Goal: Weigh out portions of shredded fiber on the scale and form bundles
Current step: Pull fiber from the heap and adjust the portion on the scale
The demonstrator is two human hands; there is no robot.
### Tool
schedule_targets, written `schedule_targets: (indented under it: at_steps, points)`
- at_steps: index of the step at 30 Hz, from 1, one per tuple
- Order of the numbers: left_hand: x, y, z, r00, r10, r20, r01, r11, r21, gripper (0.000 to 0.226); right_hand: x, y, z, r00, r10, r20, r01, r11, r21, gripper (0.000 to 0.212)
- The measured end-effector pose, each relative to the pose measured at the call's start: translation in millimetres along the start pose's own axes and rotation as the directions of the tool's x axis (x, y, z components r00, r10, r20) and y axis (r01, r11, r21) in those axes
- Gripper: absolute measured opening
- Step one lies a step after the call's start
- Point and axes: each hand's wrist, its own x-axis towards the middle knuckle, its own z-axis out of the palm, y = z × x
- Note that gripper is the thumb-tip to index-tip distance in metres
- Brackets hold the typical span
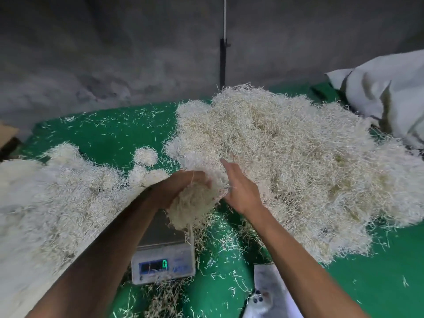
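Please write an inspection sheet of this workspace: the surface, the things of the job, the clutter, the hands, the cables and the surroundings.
Surface: green mat, strewn with loose strands.
Job's things: big pile of shredded fiber on the right; scale in front of the person, display reads 0, platform partly hidden; small round bundles behind it; a flatter fiber heap on the left.
Clutter: white paper or packet near the right forearm, blurred.
Hands: left hand cups a clump of fiber above the scale; right hand open, fingers at the edge of the big pile.
Cables: one white cord hangs down the wall.
Surroundings: grey wall; white sack at right.
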Motion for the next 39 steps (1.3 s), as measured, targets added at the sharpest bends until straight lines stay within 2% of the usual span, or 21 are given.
schedule_targets:
  at_steps: [2,4,5,7,8,10,12,14,17,19,21,22,24,26,28,29,30,32,34,36,39]
  points:
    - [-20,4,-13,0.999,-0.015,-0.051,0.007,0.988,-0.156,0.023,13,-5,2,0.978,0.037,0.203,-0.007,0.989,-0.145,0.040]
    - [-42,5,-29,0.992,0.044,-0.122,-0.076,0.962,-0.263,0.021,20,-8,9,0.961,0.070,0.266,-0.046,0.994,-0.095,0.032]
    - [-54,4,-33,0.990,0.053,-0.132,-0.090,0.952,-0.294,0.023,23,-9,11,0.951,0.116,0.285,-0.126,0.992,0.015,0.034]
    - [-74,-4,-35,0.992,0.040,-0.121,-0.075,0.952,-0.295,0.026,34,-22,11,0.924,0.200,0.325,-0.283,0.930,0.233,0.015]
    - [-79,-10,-33,0.992,0.011,-0.125,-0.040,0.972,-0.230,0.028,39,-30,11,0.914,0.201,0.353,-0.318,0.894,0.315,0.023]
    - [-84,-18,-23,0.987,-0.055,-0.150,0.068,0.995,0.080,0.041,47,-50,10,0.897,0.167,0.409,-0.340,0.851,0.400,0.025]
    - [-83,-26,-12,0.978,-0.117,-0.171,0.174,0.910,0.376,0.046,51,-70,10,0.891,0.138,0.433,-0.334,0.844,0.419,0.020]
    - [-81,-31,-5,0.975,-0.114,-0.191,0.189,0.879,0.438,0.040,53,-85,11,0.895,0.139,0.423,-0.320,0.861,0.395,0.014]
    - [-92,-29,-10,0.974,-0.028,-0.223,0.084,0.966,0.246,0.016,48,-78,9,0.888,0.286,0.359,-0.425,0.808,0.408,0.009]
    - [-104,-33,-26,0.944,0.019,-0.330,0.012,0.996,0.090,0.009,39,-49,0,0.817,0.496,0.293,-0.576,0.697,0.426,0.010]
    - [-118,-41,-50,0.826,-0.093,-0.556,0.074,0.996,-0.057,0.078,32,-22,-9,0.790,0.577,0.207,-0.611,0.716,0.337,0.011]
    - [-120,-52,-62,0.757,-0.166,-0.631,0.140,0.986,-0.091,0.103,29,-16,-12,0.802,0.560,0.208,-0.597,0.748,0.289,0.013]
    - [-120,-63,-69,0.696,-0.218,-0.684,0.187,0.975,-0.121,0.115,29,-26,-14,0.829,0.472,0.301,-0.540,0.815,0.209,0.046]
    - [-115,-69,-60,0.720,-0.253,-0.646,0.175,0.967,-0.184,0.119,22,-56,-14,0.852,0.404,0.333,-0.430,0.903,0.004,0.080]
    - [-119,-68,-46,0.819,-0.136,-0.558,0.081,0.989,-0.122,0.090,11,-94,-15,0.920,0.282,0.273,-0.240,0.954,-0.179,0.076]
    - [-119,-69,-41,0.866,-0.010,-0.500,-0.013,0.999,-0.042,0.060,4,-112,-14,0.941,0.190,0.279,-0.159,0.979,-0.128,0.065]
    - [-119,-72,-38,0.886,0.089,-0.455,-0.120,0.992,-0.041,0.046,-5,-130,-14,0.942,0.114,0.317,-0.131,0.991,0.031,0.057]
    - [-118,-68,-33,0.898,0.017,-0.439,-0.202,0.904,-0.378,0.051,-23,-163,-6,0.900,0.025,0.434,-0.204,0.906,0.371,0.079]
    - [-116,-68,-30,0.908,-0.073,-0.412,-0.194,0.799,-0.569,0.057,-36,-186,8,0.878,0.060,0.475,-0.297,0.847,0.441,0.105]
    - [-113,-79,-33,0.881,-0.170,-0.442,-0.178,0.746,-0.642,0.047,-37,-191,18,0.907,0.151,0.392,-0.343,0.805,0.483,0.085]
    - [-118,-112,-47,0.717,-0.349,-0.603,-0.095,0.808,-0.581,0.048,-27,-185,28,0.926,0.290,0.243,-0.378,0.700,0.606,0.058]
